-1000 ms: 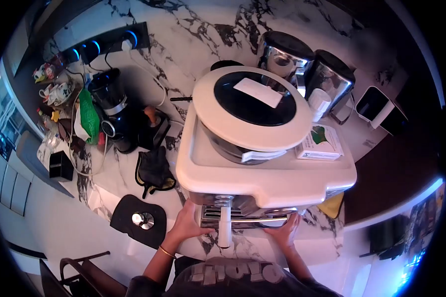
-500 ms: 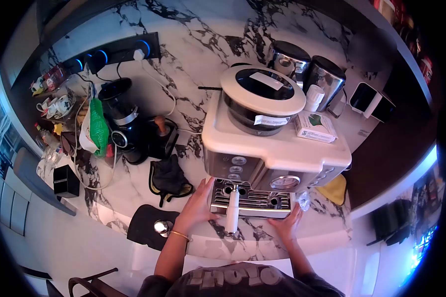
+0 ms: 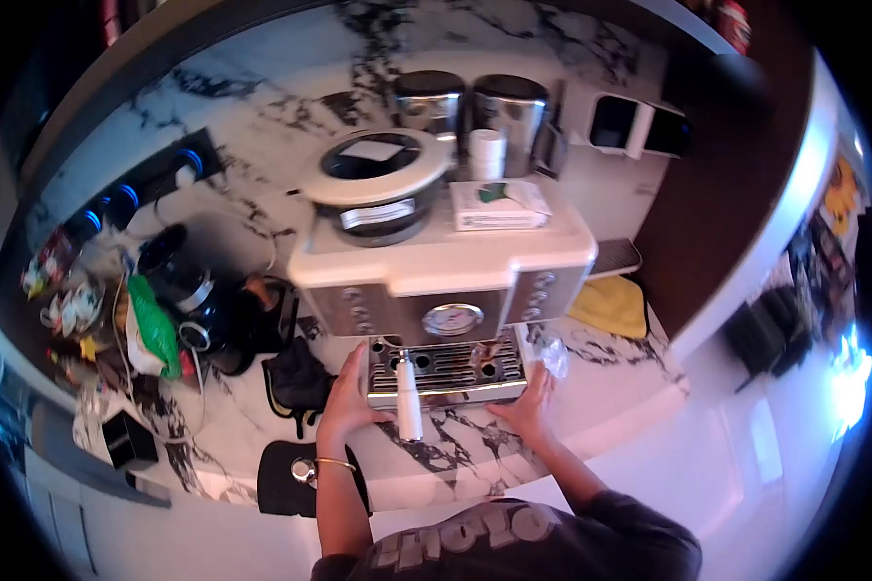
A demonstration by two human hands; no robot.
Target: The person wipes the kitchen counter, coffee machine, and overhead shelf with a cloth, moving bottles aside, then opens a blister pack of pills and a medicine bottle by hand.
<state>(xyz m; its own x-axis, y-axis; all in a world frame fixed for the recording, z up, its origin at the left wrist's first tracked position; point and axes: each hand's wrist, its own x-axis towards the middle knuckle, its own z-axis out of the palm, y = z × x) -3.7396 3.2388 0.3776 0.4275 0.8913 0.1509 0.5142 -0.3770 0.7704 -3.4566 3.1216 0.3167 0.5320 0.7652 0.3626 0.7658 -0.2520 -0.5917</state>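
Note:
A cream and steel espresso machine (image 3: 455, 276) stands on the marble counter, its white-handled portafilter (image 3: 409, 402) pointing toward me. My left hand (image 3: 347, 402) grips the left side of its base by the drip tray (image 3: 451, 389), thumb along the front and fingers along the side. On the right side of the base, my right hand (image 3: 528, 407) grips in the same way, its fingertips close to a clear, shiny piece (image 3: 552, 358). A lidded round container (image 3: 378, 184), a white bottle (image 3: 486, 153) and a small white box (image 3: 499, 205) rest on the machine.
Left of the machine are a black coffee grinder (image 3: 199, 300), a dark cloth (image 3: 300, 378) and a black mat (image 3: 281, 489) with a metal tamper (image 3: 303, 471). A yellow cloth (image 3: 610, 305) lies to the right. Steel canisters (image 3: 509, 102) stand behind.
My view has turned, and the machine appears further left and squarer to me. Its gap to the grinder looks smaller, and more yellow cloth shows. Both hands stay on the base.

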